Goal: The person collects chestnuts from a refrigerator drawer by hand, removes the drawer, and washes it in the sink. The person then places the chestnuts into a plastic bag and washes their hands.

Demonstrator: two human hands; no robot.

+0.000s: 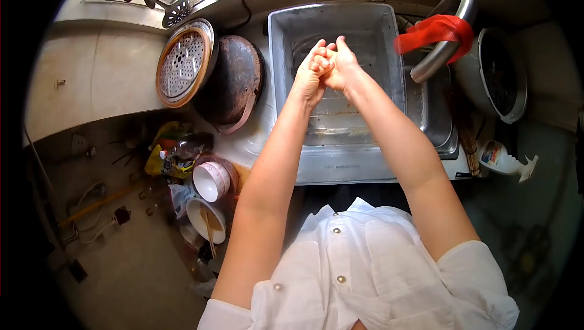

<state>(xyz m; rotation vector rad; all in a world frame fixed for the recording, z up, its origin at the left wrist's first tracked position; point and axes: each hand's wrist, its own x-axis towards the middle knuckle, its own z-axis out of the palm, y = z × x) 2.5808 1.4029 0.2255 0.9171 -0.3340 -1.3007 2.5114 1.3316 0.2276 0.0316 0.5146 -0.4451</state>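
Note:
My left hand (pixel 309 79) and my right hand (pixel 342 68) are pressed together above a grey rectangular metal basin (pixel 285 32). The curled fingers of the left hand meet the palm and fingers of the right, and each closes around the other. On the right hand the thumb points up, away from me. No object shows between the palms, though the inner sides are hidden. Both forearms are bare and stretch forward from white sleeves. Inside the basin, the bottom looks wet and has brownish marks.
Right of the basin, a curved metal faucet (pixel 465 10) has red cloth or netting (pixel 435 35) wrapped on it. A steamer plate (pixel 182 62) and a dark round lid (pixel 231 80) lean at left. Bowls (pixel 211 181) stand lower left, a spray bottle (pixel 499 158) at right.

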